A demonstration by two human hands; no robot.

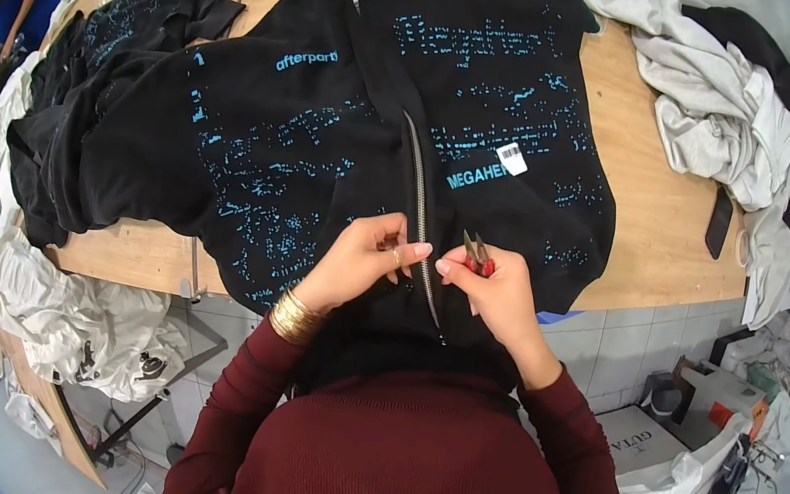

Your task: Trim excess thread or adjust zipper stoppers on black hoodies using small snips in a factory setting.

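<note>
A black zip-up sweatshirt [320, 206] with blue speckled print and lettering lies spread before me. Its metal zipper [420, 190] runs down the middle toward my body. My left hand [363, 261], with gold bangles at the wrist, pinches the zipper edge between thumb and fingers. Just to its right, my right hand [498, 287] is closed around small thread snips [479, 259] with red handles, their blades pointing away from me. The thumb and forefinger of that hand meet close beside the zipper. Whether they also hold a thread is too small to tell. A white tag [511, 158] sits on the sweatshirt's right half.
The wooden table [657, 254] also bears a dark phone [719, 222], a heap of grey garments [707, 109] at right and more black printed garments [134, 18] at far left. White cloth [91, 326] hangs below the left edge. Boxes [640, 443] stand low at right.
</note>
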